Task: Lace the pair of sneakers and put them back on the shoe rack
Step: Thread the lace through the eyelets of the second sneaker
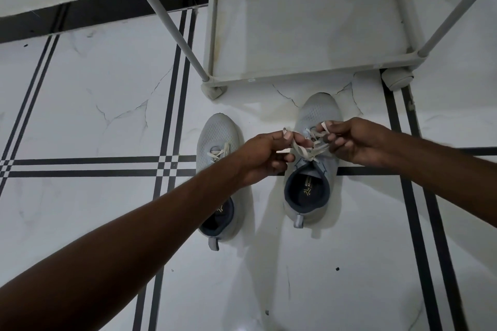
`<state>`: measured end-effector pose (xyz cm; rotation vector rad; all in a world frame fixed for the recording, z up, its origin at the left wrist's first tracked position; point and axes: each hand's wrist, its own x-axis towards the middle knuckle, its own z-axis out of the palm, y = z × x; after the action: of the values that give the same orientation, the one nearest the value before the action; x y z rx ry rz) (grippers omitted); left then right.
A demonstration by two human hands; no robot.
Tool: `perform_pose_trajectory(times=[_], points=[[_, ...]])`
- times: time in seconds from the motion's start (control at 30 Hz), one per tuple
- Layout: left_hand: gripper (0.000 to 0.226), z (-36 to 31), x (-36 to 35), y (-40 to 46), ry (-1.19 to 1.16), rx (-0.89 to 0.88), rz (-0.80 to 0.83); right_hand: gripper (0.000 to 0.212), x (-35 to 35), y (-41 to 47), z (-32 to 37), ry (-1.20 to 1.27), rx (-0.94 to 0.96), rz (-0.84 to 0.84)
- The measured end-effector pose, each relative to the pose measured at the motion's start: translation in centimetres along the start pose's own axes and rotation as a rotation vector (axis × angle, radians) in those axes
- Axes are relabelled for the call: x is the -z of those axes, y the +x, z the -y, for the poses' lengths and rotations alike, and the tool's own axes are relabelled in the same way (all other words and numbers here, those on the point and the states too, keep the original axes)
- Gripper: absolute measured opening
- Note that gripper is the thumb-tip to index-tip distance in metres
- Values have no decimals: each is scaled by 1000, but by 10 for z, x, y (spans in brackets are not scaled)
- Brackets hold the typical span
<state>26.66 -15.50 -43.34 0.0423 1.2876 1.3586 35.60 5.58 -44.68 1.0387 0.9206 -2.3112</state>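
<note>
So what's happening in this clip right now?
A person is tying the lace of the right sneaker on the tiled floor. The left hand and right hand each pinch part of the lace above the shoe's tongue. The left sneaker sits beside it, untouched, its lace threaded, partly hidden by the left forearm. Both shoes stand just in front of the empty bottom shelf of the rack, so neither is put away yet.

I see two grey sneakers standing upright side by side on the floor, toes pointing far. The left sneaker [219, 142] is laced; the right sneaker [317, 115] has its pale lace [309, 152] pulled up. The shoe rack [309, 76] stands just beyond.
</note>
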Motion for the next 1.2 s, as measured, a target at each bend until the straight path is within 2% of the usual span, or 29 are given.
perform_pose_trajectory(times=[0.3,0.43,0.63,0.83,1.2], points=[[22,-14,-2,-1,21,-70,-35,23,4,16,-14,-282,36,-109],[24,-9,1,0,-6,6,8,23,4,18,-17,-293,45,-132],[31,17,11,3,276,17,-36,26,7,26,-11,-462,220,-204],[36,16,6,0,432,-17,-60,25,0,28,-5,-486,239,-308],[40,24,2,-16,534,-78,-48,32,-7,36,0,-545,261,-373]])
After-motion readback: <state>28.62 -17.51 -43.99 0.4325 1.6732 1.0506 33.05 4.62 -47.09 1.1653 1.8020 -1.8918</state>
